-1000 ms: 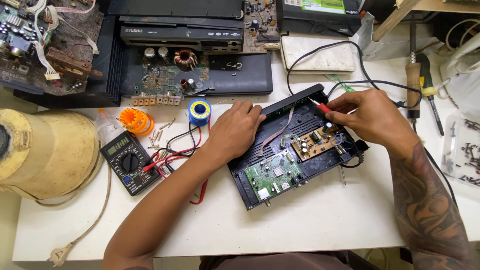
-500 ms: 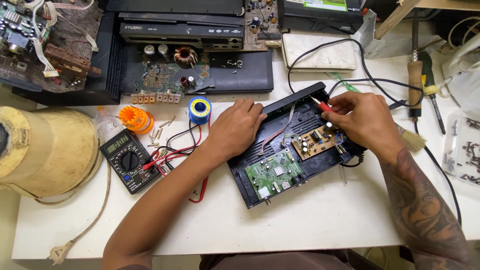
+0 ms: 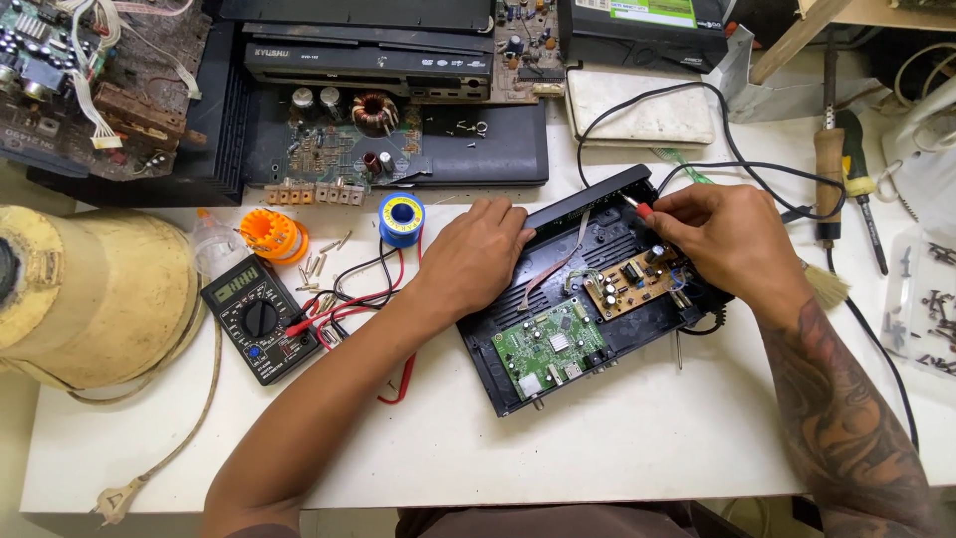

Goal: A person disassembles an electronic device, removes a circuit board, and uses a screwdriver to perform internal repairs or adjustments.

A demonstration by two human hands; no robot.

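Note:
An open black device case (image 3: 518,319) lies tilted on the white table, with a green circuit board (image 3: 551,349) and a brown circuit board (image 3: 630,282) inside. My left hand (image 3: 478,254) rests flat on the case's left edge, holding it down. My right hand (image 3: 727,234) is closed around a red-tipped tool (image 3: 642,208), whose tip sticks out over the case's far corner, above the brown board. A grey ribbon cable (image 3: 558,261) runs across the case between the two hands.
A black multimeter (image 3: 261,319) with red and black leads lies to the left, next to a blue solder spool (image 3: 401,217) and an orange reel (image 3: 271,236). A large cream horn (image 3: 90,294) sits far left. Opened electronics line the back. A brush (image 3: 829,179) and screwdriver (image 3: 862,189) lie at right.
My right hand with the red-tipped tool has shifted slightly toward the brown board. My left hand has stayed on the case edge.

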